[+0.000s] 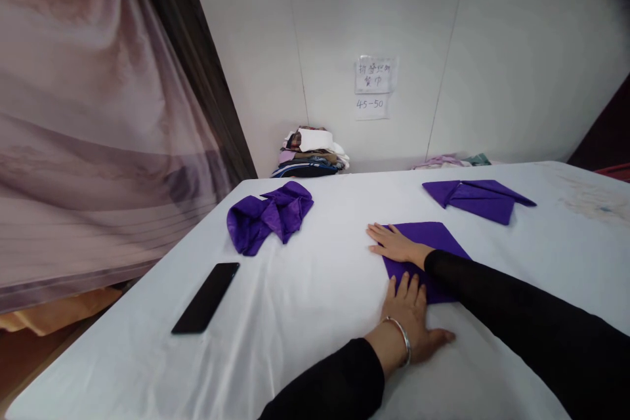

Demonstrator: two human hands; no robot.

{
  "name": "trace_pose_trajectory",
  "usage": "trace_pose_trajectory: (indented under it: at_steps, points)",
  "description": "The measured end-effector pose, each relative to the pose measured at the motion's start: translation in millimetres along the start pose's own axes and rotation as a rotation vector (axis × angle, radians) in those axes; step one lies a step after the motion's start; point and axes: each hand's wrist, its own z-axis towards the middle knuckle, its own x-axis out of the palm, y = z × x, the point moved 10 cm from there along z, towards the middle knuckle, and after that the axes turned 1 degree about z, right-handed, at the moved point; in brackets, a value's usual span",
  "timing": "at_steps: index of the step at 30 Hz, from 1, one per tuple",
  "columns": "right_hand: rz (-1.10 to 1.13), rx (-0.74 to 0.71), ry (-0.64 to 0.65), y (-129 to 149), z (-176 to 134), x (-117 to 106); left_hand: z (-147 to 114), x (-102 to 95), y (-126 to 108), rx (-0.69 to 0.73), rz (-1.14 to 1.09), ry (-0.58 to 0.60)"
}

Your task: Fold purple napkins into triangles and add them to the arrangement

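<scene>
1. The surface (315,302) spread widest before you, draped in smooth white fabric with soft creases.
2. On your left hung a pinkish, satiny curtain (98,111), bordering that side.
3. A heap of folded clothes (312,154) rose beyond the far edge.
4. Right of centre, the folded purple cloth (428,232) lay flat and angular under your hands, your right forearm hiding part of it.
5. Farther right sat a wing-shaped purple cloth (482,200); left, a puffed, bow-like purple cloth (272,216).
6. Your right hand (396,246) was open, palm down, fingertips past the cloth's left edge; your left hand (411,312) was spread wide, fingertips on its near edge, neither grasping anything.
7. The slim black phone (207,298) lay near the left edge, white fabric stretching between it and your hands.
</scene>
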Motion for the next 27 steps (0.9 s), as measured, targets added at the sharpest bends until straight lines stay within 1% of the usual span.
trace_pose_trajectory:
  at_steps: [5,11,15,19,21,23,25,27]
  points:
    - [-0.044,0.076,-0.027,-17,30,0,-1,1.1,1,0.022,0.032,-0.052]
    - [-0.043,0.177,-0.017,-36,61,1,-4,-1.5,0,0.041,-0.009,-0.072]
    - [-0.007,0.225,-0.028,-44,72,-3,-5,-0.5,0,0.049,-0.023,-0.037]
    - [0.117,0.236,-0.048,-45,80,-12,0,5.1,4,0.013,-0.033,0.062]
    - [0.157,0.241,-0.055,-44,81,-20,2,6.7,6,-0.012,-0.050,0.114]
    - [0.176,0.255,-0.060,-42,76,-27,4,5.9,7,-0.028,-0.073,0.141]
    - [0.194,0.253,-0.067,-34,62,-32,4,4.3,8,-0.033,-0.095,0.139]
    - [0.200,0.174,-0.068,-15,41,-31,4,4.9,9,-0.031,-0.110,0.132]
